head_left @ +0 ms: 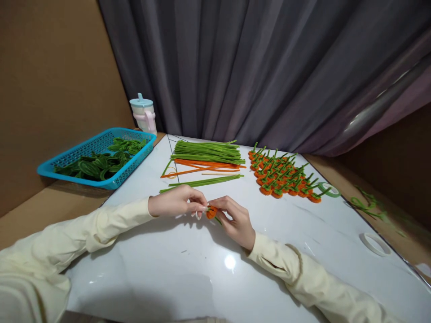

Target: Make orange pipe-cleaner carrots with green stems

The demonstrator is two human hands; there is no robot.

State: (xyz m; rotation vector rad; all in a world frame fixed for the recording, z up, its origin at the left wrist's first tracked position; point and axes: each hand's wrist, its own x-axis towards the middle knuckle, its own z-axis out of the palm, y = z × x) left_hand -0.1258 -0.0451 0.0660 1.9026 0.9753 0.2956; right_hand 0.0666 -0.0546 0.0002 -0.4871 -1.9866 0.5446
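The left hand [178, 202] and right hand [237, 220] meet over the middle of the white table [188, 269], fingers [197, 202] of both pinched together on a small orange coil [211, 211] with a green stem, held just above the surface. Farther back lie green pipe cleaners [208, 151], orange pipe cleaners [205, 166] and, to the right, a pile of finished carrots [283, 177]. A blue basket [67, 158] of green leaves sits far left.

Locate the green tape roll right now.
In the head view, the green tape roll lies on the white table, on the person's right, at the right edge of the orange-and-green pieces.
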